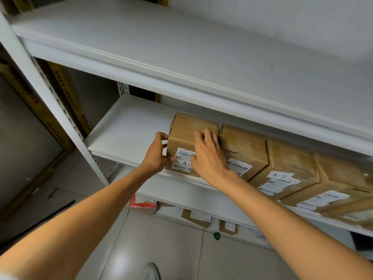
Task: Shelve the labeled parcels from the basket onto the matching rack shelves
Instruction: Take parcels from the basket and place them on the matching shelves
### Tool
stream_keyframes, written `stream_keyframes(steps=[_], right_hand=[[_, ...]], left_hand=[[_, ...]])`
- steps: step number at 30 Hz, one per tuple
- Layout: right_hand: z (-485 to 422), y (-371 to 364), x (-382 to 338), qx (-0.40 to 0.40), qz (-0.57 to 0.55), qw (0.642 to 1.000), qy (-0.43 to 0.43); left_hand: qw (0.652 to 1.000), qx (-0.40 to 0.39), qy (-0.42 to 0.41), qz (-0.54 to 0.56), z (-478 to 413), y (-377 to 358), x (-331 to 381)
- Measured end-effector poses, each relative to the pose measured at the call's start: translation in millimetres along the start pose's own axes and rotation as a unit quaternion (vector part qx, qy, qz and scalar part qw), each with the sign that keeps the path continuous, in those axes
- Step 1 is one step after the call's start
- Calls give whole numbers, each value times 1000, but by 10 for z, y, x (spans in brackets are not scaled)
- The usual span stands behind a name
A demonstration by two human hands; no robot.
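A brown cardboard parcel [182, 136] with a white label starting "A-" stands on the middle rack shelf [125, 136], leftmost in a row. My left hand [156, 153] grips its left front edge. My right hand [207, 154] lies over its front right corner, fingers curled on the top, covering part of the label. To its right stand more brown parcels: one touching it [245, 148], then one labelled A-2 [288, 168], then another [339, 184]. The basket is not in view.
A bare white upper shelf [181, 47] overhangs the row. The white rack post [50, 102] runs down the left. Low down sit small parcels labelled A-1 [229, 227] and a red-and-white packet [143, 205]. Grey tiled floor [161, 249] and my shoe [150, 271] are below.
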State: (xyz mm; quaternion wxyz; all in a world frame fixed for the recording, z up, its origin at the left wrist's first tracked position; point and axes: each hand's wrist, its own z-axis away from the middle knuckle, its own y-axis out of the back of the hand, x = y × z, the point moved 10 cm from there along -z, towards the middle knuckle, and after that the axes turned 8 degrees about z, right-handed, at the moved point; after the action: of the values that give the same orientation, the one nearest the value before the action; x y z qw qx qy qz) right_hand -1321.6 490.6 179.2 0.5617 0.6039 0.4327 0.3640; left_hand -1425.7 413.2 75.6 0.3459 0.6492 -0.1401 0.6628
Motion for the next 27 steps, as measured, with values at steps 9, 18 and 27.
stream_keyframes(steps=[9, 18, 27], right_hand=[[-165, -43, -912, -76, -123, 977, 154], [77, -237, -1911, -162, -69, 927, 332], [1156, -68, -2314, -176, -86, 826, 528]], left_hand=[[962, 25, 2, -272, 417, 746, 167], [913, 177, 138, -341, 1674, 1671, 239], [859, 337, 257, -286, 3207, 1230, 201]])
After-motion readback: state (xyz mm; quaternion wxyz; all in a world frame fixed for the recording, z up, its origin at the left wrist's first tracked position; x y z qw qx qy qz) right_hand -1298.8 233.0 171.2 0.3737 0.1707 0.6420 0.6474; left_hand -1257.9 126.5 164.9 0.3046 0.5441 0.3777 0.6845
